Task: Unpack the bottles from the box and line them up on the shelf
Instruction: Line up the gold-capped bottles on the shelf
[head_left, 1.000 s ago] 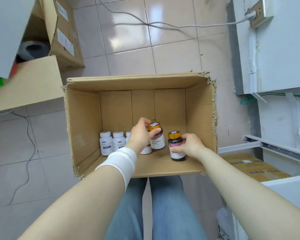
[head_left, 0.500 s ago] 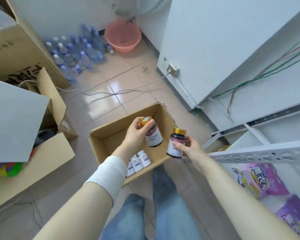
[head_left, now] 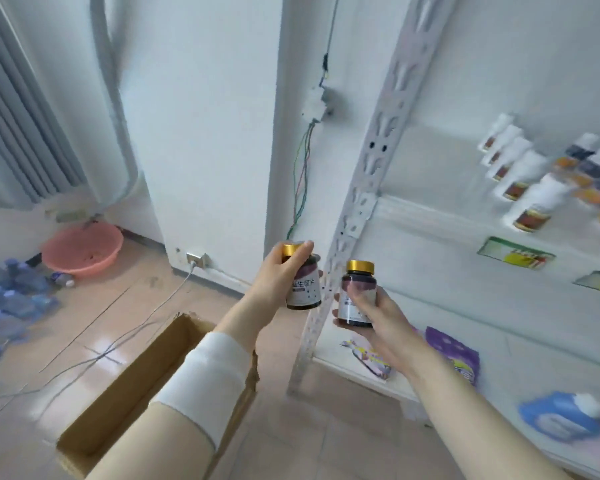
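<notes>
Each hand is wrapped round a gold-capped dark bottle, left hand and right hand, both clear of the cardboard box, neither yet on the shelf beside the white bottles already lined up.

A pink basin is sitting on the tiled floor at far left, beside a cluster of blue water bottles. A grey cable is trailing across the tiles from a wall socket. Coloured wires are hanging down the white wall.
</notes>
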A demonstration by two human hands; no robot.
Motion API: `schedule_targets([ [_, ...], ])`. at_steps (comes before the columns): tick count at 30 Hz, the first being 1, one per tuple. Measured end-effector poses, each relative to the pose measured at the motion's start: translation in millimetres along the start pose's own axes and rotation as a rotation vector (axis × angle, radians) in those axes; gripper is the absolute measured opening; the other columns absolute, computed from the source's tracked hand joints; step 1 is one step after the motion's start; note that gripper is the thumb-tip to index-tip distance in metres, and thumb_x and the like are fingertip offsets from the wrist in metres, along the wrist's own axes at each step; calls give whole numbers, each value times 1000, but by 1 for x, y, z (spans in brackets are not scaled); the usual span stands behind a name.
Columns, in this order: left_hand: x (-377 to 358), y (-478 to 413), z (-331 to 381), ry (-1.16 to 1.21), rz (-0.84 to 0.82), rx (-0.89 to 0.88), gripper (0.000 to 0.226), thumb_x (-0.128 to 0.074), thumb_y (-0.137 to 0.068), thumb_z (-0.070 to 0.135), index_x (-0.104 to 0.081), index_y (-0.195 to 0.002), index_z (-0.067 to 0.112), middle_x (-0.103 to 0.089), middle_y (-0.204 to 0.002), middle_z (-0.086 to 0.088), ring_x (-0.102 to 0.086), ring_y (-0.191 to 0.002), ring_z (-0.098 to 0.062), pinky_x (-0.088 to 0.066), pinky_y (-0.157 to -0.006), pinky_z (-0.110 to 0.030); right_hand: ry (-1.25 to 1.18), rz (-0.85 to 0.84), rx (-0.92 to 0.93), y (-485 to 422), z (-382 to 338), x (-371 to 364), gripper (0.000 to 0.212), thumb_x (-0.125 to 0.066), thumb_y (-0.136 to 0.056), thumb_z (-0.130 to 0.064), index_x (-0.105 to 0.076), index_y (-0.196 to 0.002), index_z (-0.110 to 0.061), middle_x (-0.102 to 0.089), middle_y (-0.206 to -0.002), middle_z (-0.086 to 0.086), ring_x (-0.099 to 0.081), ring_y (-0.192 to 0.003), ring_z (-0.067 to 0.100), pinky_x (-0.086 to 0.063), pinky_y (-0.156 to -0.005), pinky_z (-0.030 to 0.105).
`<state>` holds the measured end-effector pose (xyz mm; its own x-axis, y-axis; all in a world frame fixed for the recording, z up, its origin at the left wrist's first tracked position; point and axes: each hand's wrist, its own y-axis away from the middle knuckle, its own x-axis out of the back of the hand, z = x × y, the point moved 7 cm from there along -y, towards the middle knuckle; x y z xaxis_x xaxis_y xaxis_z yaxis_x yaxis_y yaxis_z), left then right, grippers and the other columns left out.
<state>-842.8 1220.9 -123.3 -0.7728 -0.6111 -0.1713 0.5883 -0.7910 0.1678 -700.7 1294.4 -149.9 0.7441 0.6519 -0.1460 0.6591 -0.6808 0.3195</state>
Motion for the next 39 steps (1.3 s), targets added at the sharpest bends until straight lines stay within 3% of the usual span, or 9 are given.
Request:
schedule_targets([
  [4, -129, 17, 50, -27, -200, -117, 17, -53, -94, 26, -52, -101, 11, -68, -87, -1, -68, -62, -3, -55, -59, -17, -69, 87, 138, 56, -62, 99, 36, -54, -88, -10, -44, -123, -5, -60, -98, 8, -60, -87, 21, -54, -74, 30],
  [15, -491, 122, 98, -52, -603, -213, 25, -54, -93, 30, -51, -111, 14, -66, -100, -4, -67, -90, -17, -53, -89, -36, 106, 338, 439, 265, -171, 398, 21, -58, -87, -5, -58, -101, -21, -66, -98, 2, -61, -94, 18, -46, -96, 38],
  [19, -584, 141, 98, -104, -667, -244, 52, -64, -83, 44, -52, -120, 9, -67, -111, -10, -65, -105, -24, -47, -99, -48, 61, 427, 487, 312, -181, 479, 22, -60, -86, -8, -58, -103, -22, -67, -97, -2, -61, -94, 15, -45, -98, 37],
  [24, -699, 153, 83, -170, -778, -287, 46, -61, -86, 43, -50, -118, 11, -65, -110, -10, -64, -103, -22, -49, -96, -42, -112, 432, 521, 343, -184, 570, 67, -87, -52, -36, -62, -109, -12, -73, -100, 3, -69, -90, 19, -57, -83, 37],
  [27, -769, 150, 75, -217, -822, -328, 43, -58, -88, 40, -51, -118, 9, -65, -115, -11, -64, -108, -21, -48, -98, -40, -157, 515, 526, 354, -192, 634, 26, -60, -83, -9, -58, -109, -14, -69, -106, 5, -65, -91, 21, -58, -72, 31],
  [30, -839, 140, 71, -201, -850, -334, 43, -58, -89, 38, -49, -121, 9, -64, -118, -12, -63, -108, -21, -50, -97, -40, -75, 617, 557, 365, -211, 697, 41, -64, -71, -20, -53, -111, -17, -67, -102, 2, -67, -87, 21, -57, -70, 29],
  [34, -934, 127, 69, -215, -890, -358, 34, -56, -92, 33, -49, -116, 10, -64, -100, -2, -67, -77, 1, -54, -67, -14, -24, 735, 530, 368, -234, 787, 49, -67, -79, -13, -45, -122, -14, -65, -108, 8, -71, -76, 11, -56, -64, 25],
  [36, -969, 121, 69, -222, -892, -358, 32, -57, -91, 33, -49, -114, 12, -64, -100, -2, -67, -87, -5, -55, -77, -19, -49, 764, 533, 370, -243, 823, 37, -64, -83, -8, -47, -116, -16, -65, -103, 6, -71, -80, 14, -56, -65, 26],
  [39, -1036, 115, 62, -241, -918, -347, 41, -57, -90, 38, -48, -121, 13, -62, -111, -6, -63, -95, -13, -52, -85, -30, -47, 750, 546, 377, -258, 884, 33, -62, -83, -6, -50, -110, -22, -62, -111, 8, -63, -106, 27, -52, -88, 40],
])
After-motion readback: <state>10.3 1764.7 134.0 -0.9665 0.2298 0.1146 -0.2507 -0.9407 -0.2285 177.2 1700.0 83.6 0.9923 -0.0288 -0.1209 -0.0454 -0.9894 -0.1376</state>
